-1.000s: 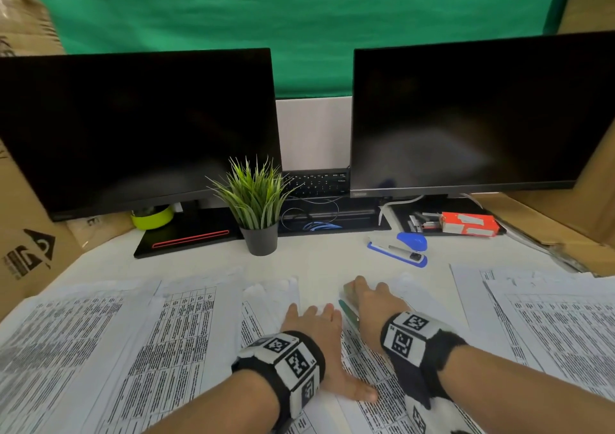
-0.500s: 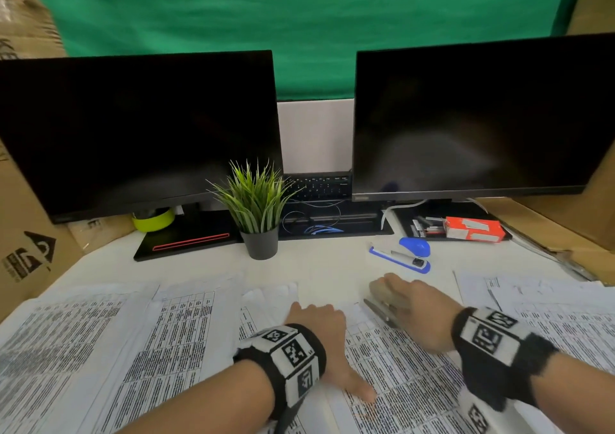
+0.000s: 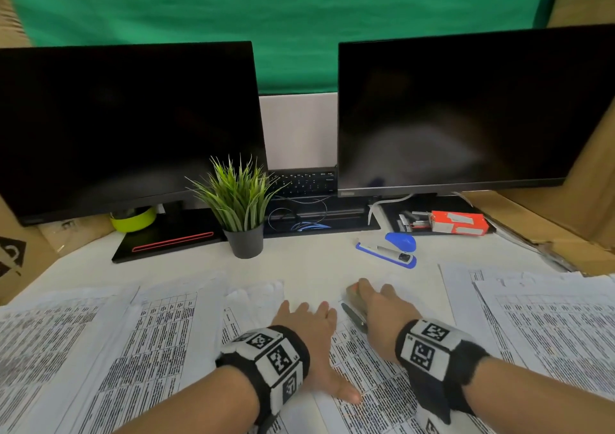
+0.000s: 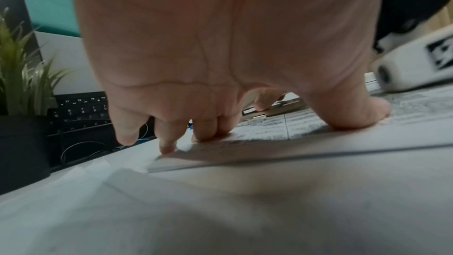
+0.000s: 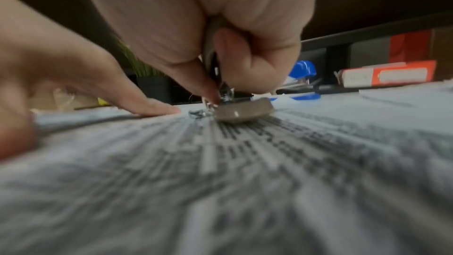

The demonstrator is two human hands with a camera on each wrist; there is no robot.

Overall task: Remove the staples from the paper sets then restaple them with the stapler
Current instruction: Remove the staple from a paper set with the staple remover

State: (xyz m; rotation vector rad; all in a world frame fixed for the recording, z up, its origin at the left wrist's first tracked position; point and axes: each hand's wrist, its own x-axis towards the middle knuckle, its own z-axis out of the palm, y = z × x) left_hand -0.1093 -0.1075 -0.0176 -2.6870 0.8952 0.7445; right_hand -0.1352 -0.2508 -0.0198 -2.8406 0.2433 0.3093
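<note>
the right hand (image 3: 377,314) curls its fingers round a grey staple remover (image 3: 355,304), its metal tip down on the top corner of the middle paper set (image 3: 372,367); the right wrist view alone shows the claws at a small glint of bent metal (image 5: 198,112) on the sheet, too blurred to tell if it is a staple. the left hand (image 3: 311,337) lies flat and spread just beside it, fingers straight, pressing the same paper set; the left wrist view shows the fingertips (image 4: 168,145) at the paper's edge. only the head view shows the blue stapler (image 3: 387,250) on the white desk (image 3: 309,267) beyond the right hand, well apart from it, more paper sets (image 3: 83,350) left and right, a potted plant (image 3: 241,207), an orange box (image 3: 457,222) and two dark monitors (image 3: 126,124).
</note>
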